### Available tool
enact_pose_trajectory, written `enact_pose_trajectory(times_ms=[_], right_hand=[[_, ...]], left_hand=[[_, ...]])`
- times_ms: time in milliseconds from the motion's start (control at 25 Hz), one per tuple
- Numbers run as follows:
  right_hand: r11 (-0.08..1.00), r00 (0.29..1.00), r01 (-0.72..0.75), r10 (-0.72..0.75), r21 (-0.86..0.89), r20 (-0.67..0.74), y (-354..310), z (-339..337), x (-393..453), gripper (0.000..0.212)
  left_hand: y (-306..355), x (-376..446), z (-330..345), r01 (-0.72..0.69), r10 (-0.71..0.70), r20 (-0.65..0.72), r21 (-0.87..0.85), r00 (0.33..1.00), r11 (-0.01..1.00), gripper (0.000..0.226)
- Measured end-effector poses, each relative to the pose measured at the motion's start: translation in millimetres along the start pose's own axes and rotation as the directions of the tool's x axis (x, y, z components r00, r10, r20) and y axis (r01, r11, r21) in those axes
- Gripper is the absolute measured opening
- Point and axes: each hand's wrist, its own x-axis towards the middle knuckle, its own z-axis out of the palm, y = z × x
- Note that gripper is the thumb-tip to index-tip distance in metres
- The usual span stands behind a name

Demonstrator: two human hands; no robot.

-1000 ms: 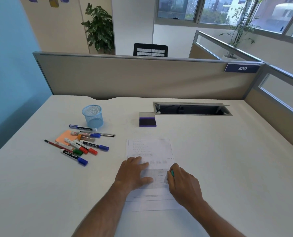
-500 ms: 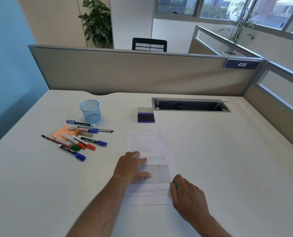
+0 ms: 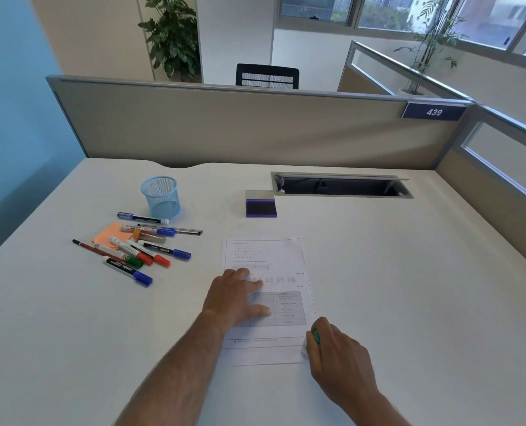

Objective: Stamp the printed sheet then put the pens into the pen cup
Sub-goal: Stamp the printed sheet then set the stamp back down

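The left hand (image 3: 237, 298) is lying flat on the printed sheet (image 3: 268, 299) with its fingers straight, hiding part of the print. The right hand (image 3: 337, 355) is curling round a small stamp (image 3: 312, 342) at the sheet's bottom right corner. Only a green bit and a clear bit are peeking out, so most of the stamp is hidden. The pens (image 3: 138, 247) are lying in a pile on the white table (image 3: 409, 287), just in front of the blue pen cup (image 3: 161, 196). The words on the sheet are too small to read.
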Motion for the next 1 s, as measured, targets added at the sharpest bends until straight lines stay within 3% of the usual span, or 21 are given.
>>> enact_pose_trajectory(times_ms=[1000], right_hand=[[0.999,0.999,0.027,-0.025,-0.04,0.034,-1.3,4.8,-15.6,0.022]], left_hand=[[0.2,-1.7,-0.7,0.01,-0.01,0.005,-0.005,1.0,1.0,0.08]])
